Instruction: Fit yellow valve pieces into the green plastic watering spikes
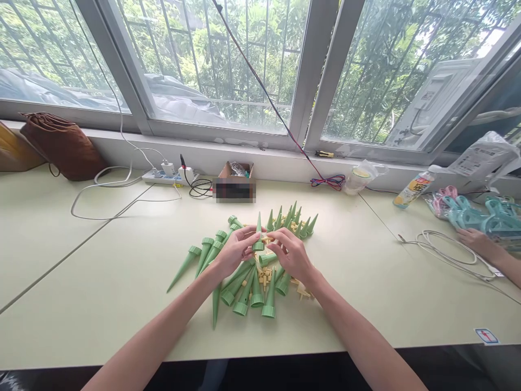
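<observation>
In the head view, my left hand is closed around a green plastic watering spike, its pointed tip up and its ribbed collar down. Thumb and fingers of my right hand are bent in a pinch beside it, at a small pale-yellow plastic piece against the spike's side. Below both hands lies a loose heap of similar green spikes, some partly hidden by my hands. Small yellow plastic fittings are scattered among them. Just behind, several more spikes stand upright on their collars, with yellow bits around them.
A small cardboard box, a power strip with cables and a brown bag line the window side. To the right are a bottle, a coiled white cable and turquoise clips, touched by another person's hand.
</observation>
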